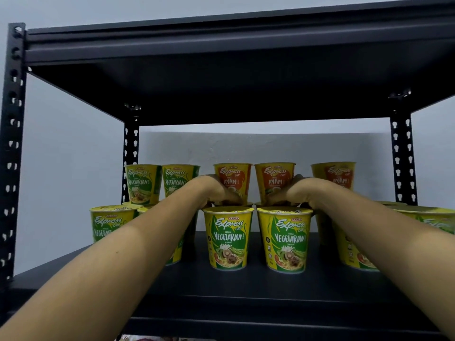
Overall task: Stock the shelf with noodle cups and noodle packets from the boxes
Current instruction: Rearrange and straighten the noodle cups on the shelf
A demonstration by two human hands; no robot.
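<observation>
Yellow-green Vegetarian noodle cups and orange Ayam cups stand on the black shelf board [246, 286], some stacked two high. My left hand [216, 190] grips the top rim of one front Vegetarian cup [229, 238] from above, fingers curled over the lid. In the same way my right hand [293, 193] grips the top of the neighbouring Vegetarian cup [286, 242]. Both cups stand upright on the board, side by side. Behind my hands sit two Ayam cups [232, 179], [274, 180] on a lower row. My fingertips are partly hidden behind the cup lids.
More Vegetarian cups [110, 225] stand at the left, with two stacked ones [144, 183] behind. Another Ayam cup [337, 175] and cups at the right edge [428, 217] fill that side. An upper shelf board [221, 77] hangs overhead. Black uprights [12, 143] frame the rack.
</observation>
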